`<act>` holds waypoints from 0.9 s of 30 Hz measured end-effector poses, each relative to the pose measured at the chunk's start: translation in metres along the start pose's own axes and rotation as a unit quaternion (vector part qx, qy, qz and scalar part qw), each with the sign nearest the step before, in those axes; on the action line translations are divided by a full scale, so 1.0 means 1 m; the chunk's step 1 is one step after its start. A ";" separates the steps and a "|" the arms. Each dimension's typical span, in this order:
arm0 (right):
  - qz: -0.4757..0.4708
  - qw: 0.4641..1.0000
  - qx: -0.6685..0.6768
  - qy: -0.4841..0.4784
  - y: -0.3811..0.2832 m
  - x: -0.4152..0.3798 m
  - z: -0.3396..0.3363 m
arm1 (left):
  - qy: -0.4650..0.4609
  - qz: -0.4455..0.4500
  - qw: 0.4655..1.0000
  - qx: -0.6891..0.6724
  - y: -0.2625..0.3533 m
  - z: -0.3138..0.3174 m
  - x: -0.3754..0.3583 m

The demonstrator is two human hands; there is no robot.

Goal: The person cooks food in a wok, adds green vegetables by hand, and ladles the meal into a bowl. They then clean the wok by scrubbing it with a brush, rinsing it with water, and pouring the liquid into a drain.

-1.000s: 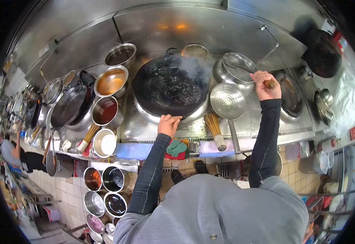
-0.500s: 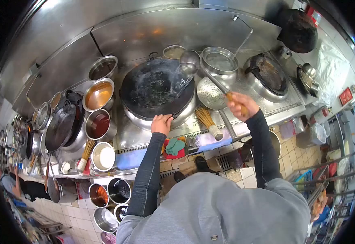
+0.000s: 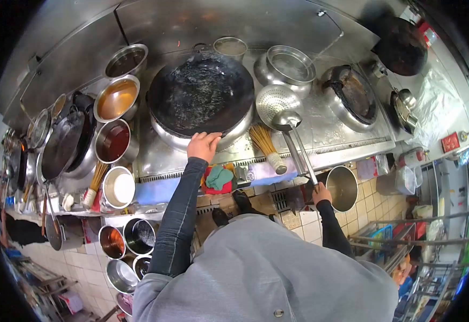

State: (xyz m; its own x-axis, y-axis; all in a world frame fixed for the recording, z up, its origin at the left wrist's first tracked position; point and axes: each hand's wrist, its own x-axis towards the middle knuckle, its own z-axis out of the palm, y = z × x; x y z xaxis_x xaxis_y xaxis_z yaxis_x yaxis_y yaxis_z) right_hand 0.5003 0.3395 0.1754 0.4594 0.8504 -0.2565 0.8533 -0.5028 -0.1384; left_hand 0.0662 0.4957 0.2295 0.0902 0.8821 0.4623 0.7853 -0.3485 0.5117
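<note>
My left hand (image 3: 204,146) is closed on the near rim of a large black wok (image 3: 172,115), which sits on a steel burner ring with bubbling, steaming liquid inside. The handle end of a long ladle (image 3: 301,147) is in my right hand (image 3: 321,193), low at the front edge of the stove. The ladle's bowl lies over the lower part of a perforated strainer (image 3: 272,102) to the right of the wok. A bamboo wok brush (image 3: 265,146) lies just left of the strainer's handle.
Left of the wok stand pots of amber liquid (image 3: 117,99) and dark red sauce (image 3: 112,141). A lidded-looking steel pot (image 3: 291,63) is behind the strainer. Folded cloths (image 3: 218,180) lie at the front edge. A second burner (image 3: 351,96) is at right; a tall pot (image 3: 342,188) stands below.
My right hand has come down and back toward me with the ladle, whose bowl went from above the wok to over the strainer. My left hand stays at the wok rim.
</note>
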 end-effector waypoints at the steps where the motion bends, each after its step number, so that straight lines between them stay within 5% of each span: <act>1: -0.032 0.999 0.003 0.036 -0.005 0.002 -0.001 | -0.007 0.000 1.000 -0.006 -0.001 0.001 -0.001; 3: -0.131 0.981 -0.011 0.142 -0.022 0.018 -0.002 | 0.017 0.032 0.999 -0.018 -0.005 0.004 0.000; 5: -0.154 0.982 0.081 0.077 -0.092 0.019 -0.030 | 0.014 0.014 1.000 -0.009 -0.002 0.002 -0.001; 7: -0.253 0.965 -0.001 0.074 -0.137 0.032 -0.005 | 0.023 0.015 1.000 -0.004 -0.001 0.004 0.000; 9: -0.224 0.972 -0.047 -0.060 -0.180 0.023 -0.013 | 0.027 0.008 1.000 -0.007 0.000 0.007 0.000; 12: -0.259 0.962 -0.014 -0.082 -0.174 0.070 -0.001 | 0.041 -0.029 0.999 -0.006 0.001 0.006 -0.001; 15: -0.383 0.901 0.179 -0.090 -0.136 0.088 -0.069 | 0.037 -0.017 0.999 -0.020 -0.007 0.012 -0.004; 16: -0.253 0.932 0.199 -0.168 -0.152 0.058 -0.125 | 0.051 -0.038 0.998 -0.019 -0.008 0.012 -0.004; 17: -0.227 0.919 0.271 -0.176 -0.155 0.044 -0.162 | 0.048 -0.024 0.998 -0.015 -0.009 0.013 -0.005; 18: -0.330 0.893 0.282 -0.119 -0.154 0.048 -0.182 | 0.045 -0.010 0.999 -0.012 -0.010 0.014 -0.006; 19: -0.321 0.915 0.222 -0.105 -0.177 0.032 -0.218 | 0.045 -0.011 0.999 -0.005 -0.012 0.017 -0.006; 23: -0.535 0.844 0.013 0.027 -0.283 0.040 -0.256 | 0.037 -0.029 0.999 0.017 -0.011 0.020 -0.007; 27: -0.624 0.721 -0.279 -0.114 -0.426 0.082 -0.206 | 0.006 -0.048 0.999 0.023 -0.011 0.021 -0.007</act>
State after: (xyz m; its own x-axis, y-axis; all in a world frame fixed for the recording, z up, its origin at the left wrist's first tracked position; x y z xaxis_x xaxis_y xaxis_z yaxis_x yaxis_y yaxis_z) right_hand 0.2256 0.6554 0.4100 -0.7507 0.5065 -0.4242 0.5624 0.8268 -0.0081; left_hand 0.0700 0.5005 0.2051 0.0060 0.9071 0.4209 0.8175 -0.2469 0.5204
